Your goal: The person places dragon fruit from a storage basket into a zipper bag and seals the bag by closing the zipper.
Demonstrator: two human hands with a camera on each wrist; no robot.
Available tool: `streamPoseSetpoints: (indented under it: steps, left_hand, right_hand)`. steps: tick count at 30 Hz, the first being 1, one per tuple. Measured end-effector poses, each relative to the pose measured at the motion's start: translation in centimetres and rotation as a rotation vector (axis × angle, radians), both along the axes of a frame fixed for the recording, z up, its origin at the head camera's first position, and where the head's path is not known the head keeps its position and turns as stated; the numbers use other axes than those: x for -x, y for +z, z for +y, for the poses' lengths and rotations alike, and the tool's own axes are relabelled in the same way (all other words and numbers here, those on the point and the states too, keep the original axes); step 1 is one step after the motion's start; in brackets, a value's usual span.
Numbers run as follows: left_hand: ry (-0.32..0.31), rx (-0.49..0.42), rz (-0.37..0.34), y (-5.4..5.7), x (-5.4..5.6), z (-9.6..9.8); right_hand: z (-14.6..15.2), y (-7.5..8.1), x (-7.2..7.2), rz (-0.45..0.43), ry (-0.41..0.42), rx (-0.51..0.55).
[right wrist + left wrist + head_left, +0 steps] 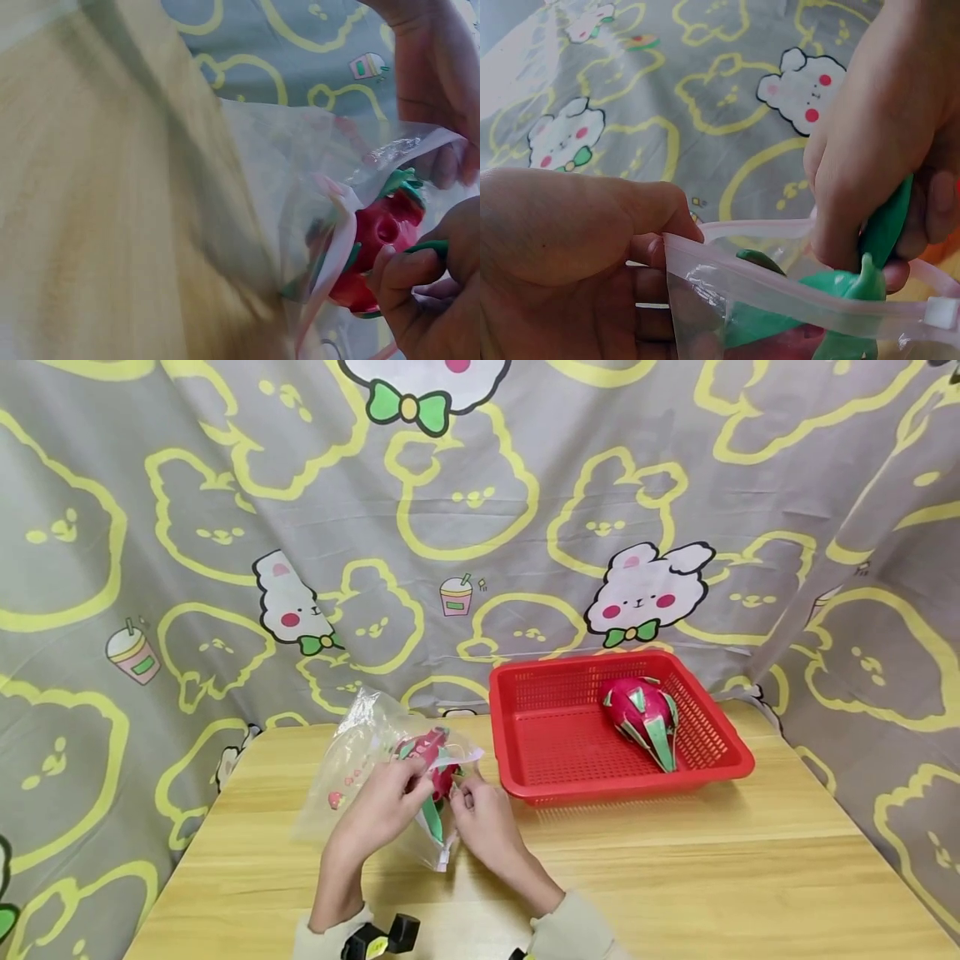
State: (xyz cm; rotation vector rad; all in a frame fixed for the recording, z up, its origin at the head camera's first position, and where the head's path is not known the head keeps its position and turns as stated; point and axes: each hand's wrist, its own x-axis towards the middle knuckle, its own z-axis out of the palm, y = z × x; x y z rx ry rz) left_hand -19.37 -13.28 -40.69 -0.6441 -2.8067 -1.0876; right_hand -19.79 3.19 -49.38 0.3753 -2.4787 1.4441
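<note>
A clear zip bag [360,760] with a pinkish rim and a white slider [941,312] is over the wooden table, its mouth spread. Inside the mouth sits a red dragon fruit [386,225] with green scales, partly hidden by bag and hands. My left hand [384,802] pinches the bag's rim between thumb and fingers. My right hand [487,822] reaches to the opening and pinches a green scale [889,225] of the fruit. In the right wrist view, that hand lies close against the red skin.
A red plastic basket [622,787] stands right of the hands, toward the back of the table [675,877]. Another dragon fruit [637,706] lies in its right side. A grey patterned curtain [487,468] hangs behind the table and along both sides.
</note>
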Motion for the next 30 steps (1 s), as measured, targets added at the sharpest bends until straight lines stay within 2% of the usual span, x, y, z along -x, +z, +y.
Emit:
streamPoseSetpoints:
  steps: [4,8,12,16,24,27,30]
  left_hand:
    - [0.014,-0.017,0.003,-0.1,0.0,0.1]
    - [0.012,-0.039,0.062,-0.1,0.0,0.1]
    - [0.027,-0.069,0.141,0.1,0.0,0.1]
    - [0.054,-0.125,0.158,0.4,-0.1,0.1]
    - [0.12,-0.191,0.217,0.8,-0.3,0.0]
    - [0.126,-0.191,0.227,0.9,-0.4,0.0]
    - [0.121,-0.194,0.231,1.1,-0.6,0.0]
  right_hand:
    - [-0.2,-0.2,0.0,0.003,0.0,0.02]
    - [-0.1,0.1,0.0,-0.006,0.035,0.041]
    - [0.0,0.9,0.0,-0.14,0.143,0.164]
    - [0.3,1.9,-0.2,-0.267,0.23,0.267]
    - [1.5,3.3,-0.3,-0.2,0.304,0.161]
    - [1.8,3.3,-0.3,-0.182,0.295,0.134]
    - [2.0,3.4,-0.2,-0.145,0.234,0.133]
